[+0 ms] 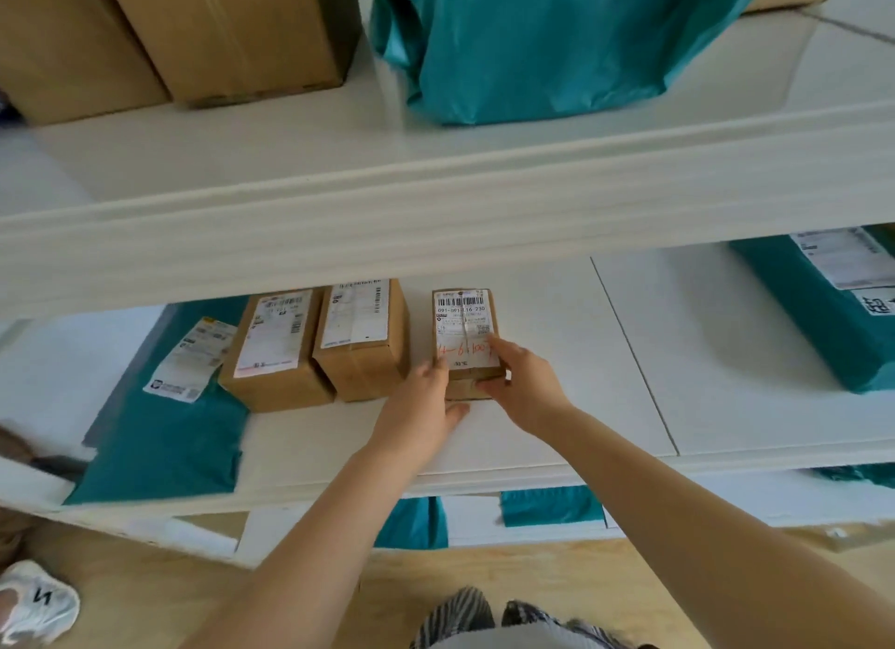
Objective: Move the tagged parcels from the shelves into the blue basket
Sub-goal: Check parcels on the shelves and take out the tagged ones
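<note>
A small brown cardboard parcel (466, 324) with a white barcode label and red handwriting stands on the middle white shelf (605, 358). My left hand (426, 401) presses against its left side, thumb lying on the shelf below it. My right hand (520, 387) grips its right front corner, fingers on the label. Two more labelled cardboard parcels (276, 353) (363, 338) sit just to its left. The blue basket is not in view.
Teal mailer bags lie on the shelf at the left (164, 421) and far right (823, 309). The upper shelf carries large cardboard boxes (218, 33) and a big teal bag (547, 43). Another person's white shoe (34, 600) stands on the wooden floor at lower left.
</note>
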